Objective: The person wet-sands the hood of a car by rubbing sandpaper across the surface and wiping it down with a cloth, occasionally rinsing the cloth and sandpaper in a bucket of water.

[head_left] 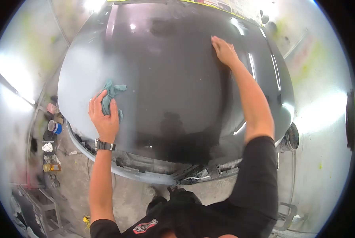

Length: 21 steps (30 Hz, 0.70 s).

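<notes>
A car hood (165, 79) fills the middle of the head view, glossy dark grey with a paler, hazy patch on its left side. On that pale side my left hand (104, 117), with a watch (105, 145) at its wrist, is closed on a crumpled teal cloth (108, 99) that touches the hood. Farther forward and to the right, my right hand (225, 52) is at the hood's surface, fingers pressed together. Whatever may lie at its fingertips is too small to make out.
Masking paper (241, 8) borders the hood's far edge. Down on the floor at left are a blue-and-white can (54, 127), a yellow container (51, 167) and a metal stand (46, 206). A round dark bucket-like object (291, 137) sits right of the car. Paint-marked walls stand on both sides.
</notes>
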Tool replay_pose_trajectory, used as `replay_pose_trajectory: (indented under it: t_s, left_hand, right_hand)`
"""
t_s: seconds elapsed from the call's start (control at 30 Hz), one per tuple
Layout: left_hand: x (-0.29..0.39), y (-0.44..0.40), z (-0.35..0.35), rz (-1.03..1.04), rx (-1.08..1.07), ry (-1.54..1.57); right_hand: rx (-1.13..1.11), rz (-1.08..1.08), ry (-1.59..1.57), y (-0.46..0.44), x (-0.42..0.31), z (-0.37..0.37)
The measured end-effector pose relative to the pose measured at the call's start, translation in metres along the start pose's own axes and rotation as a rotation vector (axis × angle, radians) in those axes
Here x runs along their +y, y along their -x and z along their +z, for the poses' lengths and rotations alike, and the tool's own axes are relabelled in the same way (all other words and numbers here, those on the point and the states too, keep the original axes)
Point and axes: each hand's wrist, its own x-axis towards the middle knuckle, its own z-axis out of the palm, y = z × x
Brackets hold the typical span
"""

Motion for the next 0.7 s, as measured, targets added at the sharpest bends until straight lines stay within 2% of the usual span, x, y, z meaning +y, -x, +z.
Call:
replay_pose_trajectory:
  t_s: [0.07,0.17,0.23,0.33,0.47,0.57,0.63,0.7]
  left_hand:
    - [0.000,0.001,-0.002,0.007,-0.006,0.027]
    - [0.004,0.000,-0.005,-0.018,-0.038,0.011]
    - [0.001,-0.001,-0.003,0.004,-0.026,0.012]
    - [0.001,0.003,-0.005,0.001,-0.009,0.040]
    - [-0.002,0.002,-0.003,0.001,-0.013,0.068]
    - [-0.003,0.000,-0.002,0.007,-0.007,0.074]
    - [-0.002,0.000,-0.001,0.004,-0.006,0.064]
    - [-0.002,0.002,-0.003,-0.008,-0.010,0.040]
  right_hand:
    - [0.039,0.038,0.087,-0.033,0.001,0.023]
    - [0.065,-0.082,0.065,0.033,-0.017,0.006]
    - [0.074,-0.187,-0.027,0.115,-0.033,-0.008]
    - [0.074,-0.301,0.044,0.259,-0.078,-0.037]
    - [-0.017,-0.260,-0.043,0.413,-0.105,-0.033]
    - [-0.055,-0.379,0.125,0.361,-0.071,-0.041]
    - [0.026,-0.364,0.166,0.263,-0.056,-0.045]
    - [0.049,-0.209,0.046,0.170,-0.032,-0.032]
